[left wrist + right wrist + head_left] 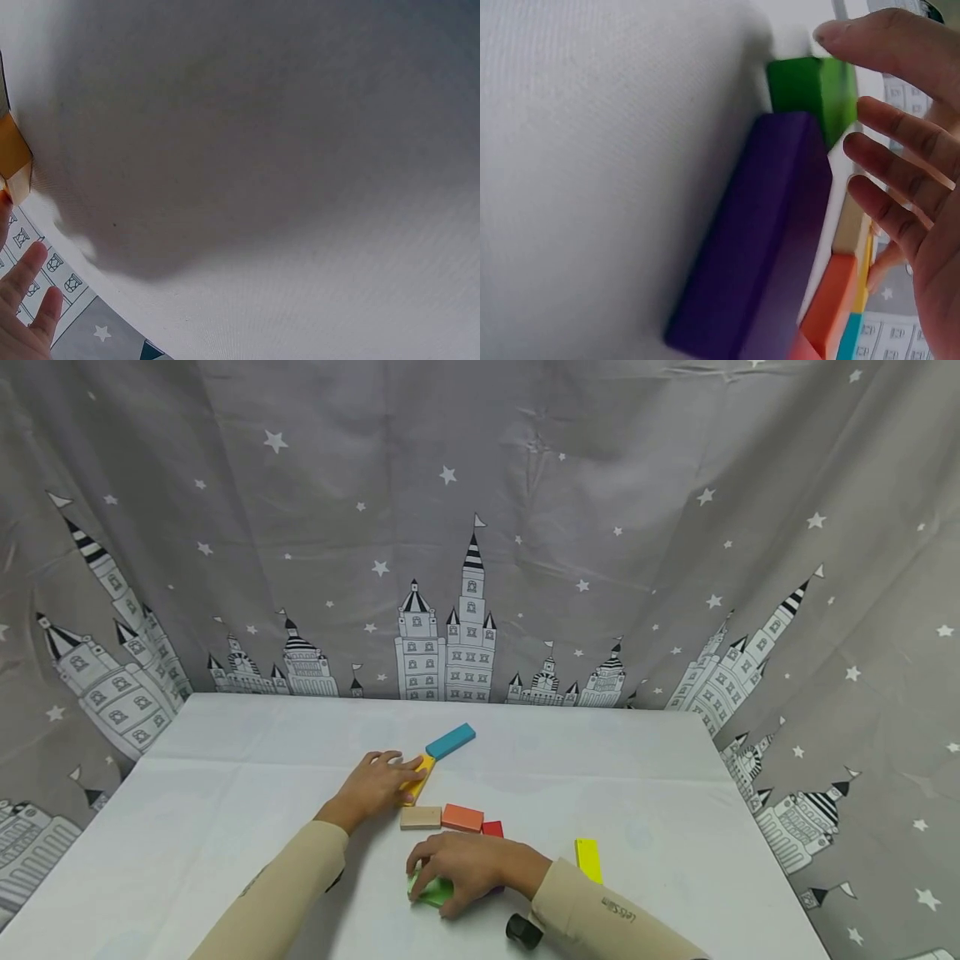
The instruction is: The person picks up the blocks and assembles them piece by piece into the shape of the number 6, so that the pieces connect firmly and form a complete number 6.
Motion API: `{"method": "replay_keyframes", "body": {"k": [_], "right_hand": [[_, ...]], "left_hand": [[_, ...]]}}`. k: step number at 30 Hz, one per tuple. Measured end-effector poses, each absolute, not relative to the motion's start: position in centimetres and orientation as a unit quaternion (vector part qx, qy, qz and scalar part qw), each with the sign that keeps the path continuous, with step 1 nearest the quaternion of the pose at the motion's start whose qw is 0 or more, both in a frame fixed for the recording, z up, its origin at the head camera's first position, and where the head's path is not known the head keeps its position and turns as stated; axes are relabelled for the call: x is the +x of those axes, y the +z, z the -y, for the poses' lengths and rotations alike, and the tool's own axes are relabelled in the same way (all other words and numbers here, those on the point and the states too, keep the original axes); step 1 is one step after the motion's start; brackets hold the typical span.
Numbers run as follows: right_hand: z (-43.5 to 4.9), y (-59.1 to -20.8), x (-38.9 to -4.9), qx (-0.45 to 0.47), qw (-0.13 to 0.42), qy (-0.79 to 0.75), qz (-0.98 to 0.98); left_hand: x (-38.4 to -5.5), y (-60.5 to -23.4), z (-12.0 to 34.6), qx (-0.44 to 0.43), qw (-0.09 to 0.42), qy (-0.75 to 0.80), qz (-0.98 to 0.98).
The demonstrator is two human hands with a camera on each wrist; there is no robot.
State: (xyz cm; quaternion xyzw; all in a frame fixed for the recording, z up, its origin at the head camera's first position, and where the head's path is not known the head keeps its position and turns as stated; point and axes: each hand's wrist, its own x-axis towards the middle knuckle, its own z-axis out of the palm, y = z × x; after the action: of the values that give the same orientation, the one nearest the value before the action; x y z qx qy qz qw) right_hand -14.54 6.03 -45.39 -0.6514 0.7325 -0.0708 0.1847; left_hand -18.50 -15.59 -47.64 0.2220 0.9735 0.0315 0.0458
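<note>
1. Amber block [422,773], left of centre in the frame, lies under the fingers of a left hand [375,787]. Outer fingers are spread in the left wrist view; whether the others pinch the wood cannot be told.

2. Tan block [421,818], below centre, sits just beside the amber block's near end.

3. Green block [437,892], bottom centre, is pinched between thumb and finger of a partly curled right hand [472,867], its other fingers spread.

4. Blue block [452,741], above the others, meets the amber block's far end on a white table [637,777].

5. Orange block [462,817] runs on from the tan one, with a red block [492,828] at its right end.

6. Purple block [754,236], centre of the right wrist view, is next to the green.

7. Yellow block [588,858], lower right of centre, lies apart, partly behind a beige sleeve [630,914].
</note>
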Motion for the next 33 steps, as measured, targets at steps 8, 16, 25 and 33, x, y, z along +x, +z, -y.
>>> {"method": "replay_keyframes", "body": {"k": [8, 16, 25, 33], "right_hand": [[-10.1, -44.5, -15.8, -0.571, 0.175, -0.113, -0.794], [-16.5, -44.3, -16.6, -0.456, 0.170, -0.128, -0.864], [-22.3, -45.0, -16.3, -0.409, 0.151, -0.137, -0.889], [-25.5, -46.3, -15.5, -0.379, 0.147, -0.157, -0.900]], "left_hand": [[-18.4, -47.4, 15.5, 0.215, 0.056, 0.037, -0.974], [-18.6, -47.6, 15.5, 0.215, 0.065, 0.047, -0.973], [-18.3, -47.2, 15.7, 0.218, 0.060, 0.045, -0.973], [-18.4, -47.5, 15.6, 0.224, 0.052, 0.050, -0.972]]}}
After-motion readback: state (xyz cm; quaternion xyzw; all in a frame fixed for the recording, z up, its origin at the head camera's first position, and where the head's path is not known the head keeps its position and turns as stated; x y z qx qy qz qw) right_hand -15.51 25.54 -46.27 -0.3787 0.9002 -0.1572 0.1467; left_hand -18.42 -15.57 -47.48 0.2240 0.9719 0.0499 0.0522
